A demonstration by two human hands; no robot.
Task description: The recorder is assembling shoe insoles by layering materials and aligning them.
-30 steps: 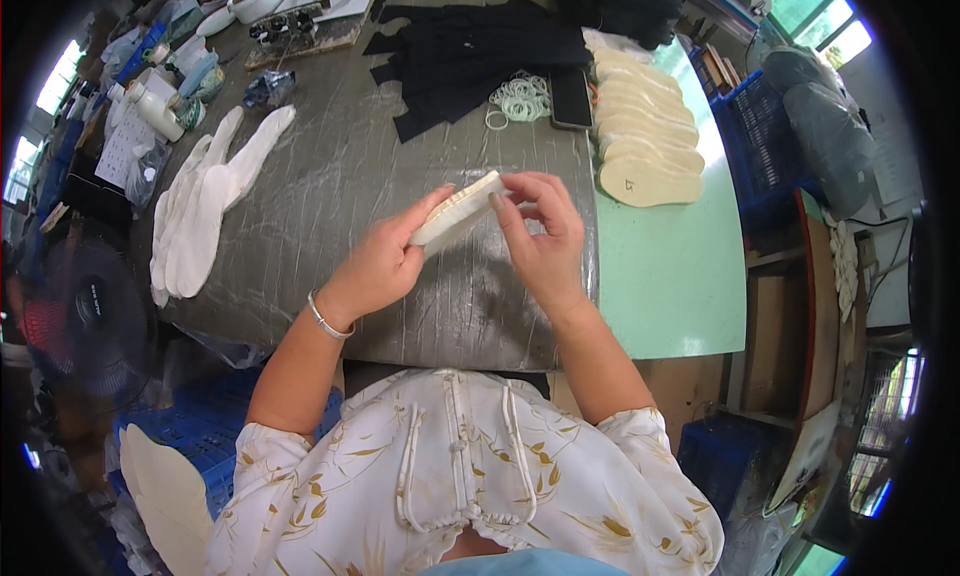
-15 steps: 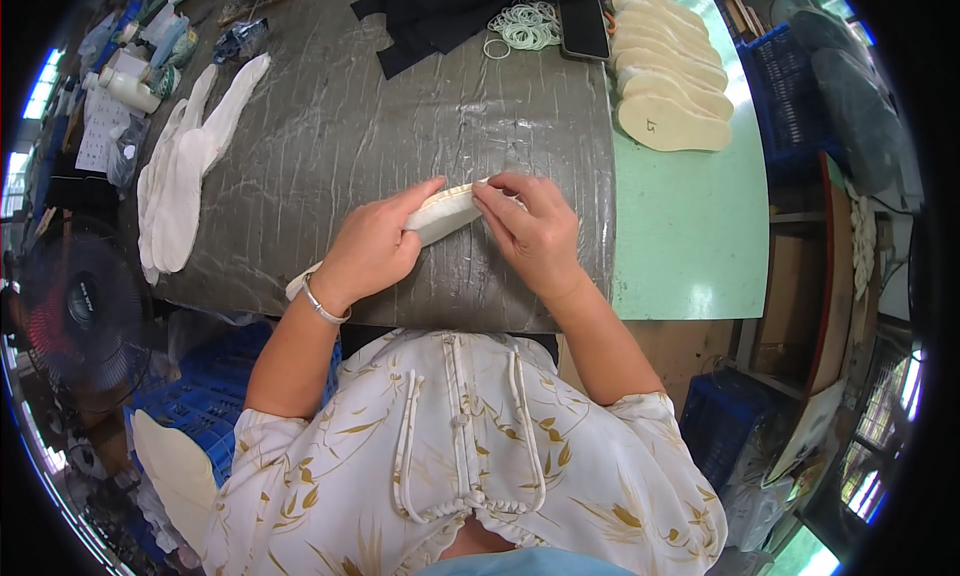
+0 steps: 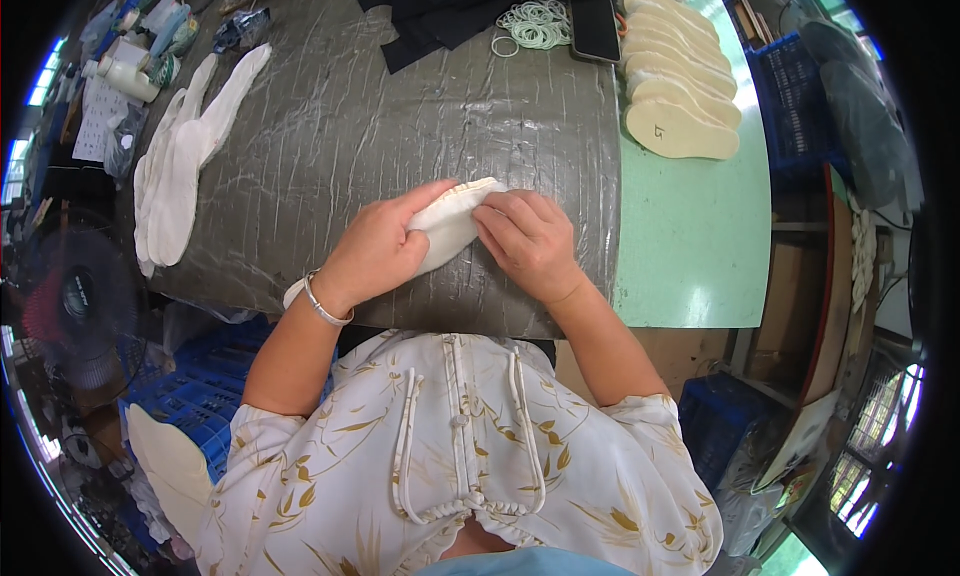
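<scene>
Between my two hands is an off-white insole [image 3: 447, 226] with a ridged cream edge along its far side, held over the near part of the dark table. My left hand [image 3: 378, 248], with a silver bangle at the wrist, grips its left part between thumb and fingers. At its right end my right hand [image 3: 528, 238] pinches the edge, and those fingertips cover part of it. The insole's other end pokes out beside my left wrist. White insoles [image 3: 185, 176] lie overlapped at the left of the table.
A row of cream insoles [image 3: 682, 128] lies on the green board [image 3: 690, 256] at the right. At the back are a phone [image 3: 595, 28], pale green rubber bands [image 3: 537, 24] and black cloth [image 3: 440, 21]. A fan [image 3: 78, 301] and blue crate [image 3: 195, 401] stand at the lower left.
The insole has tilted, so more of its white face shows now. My right fingers have slid slightly down from the top edge; my left hand keeps its grip.
</scene>
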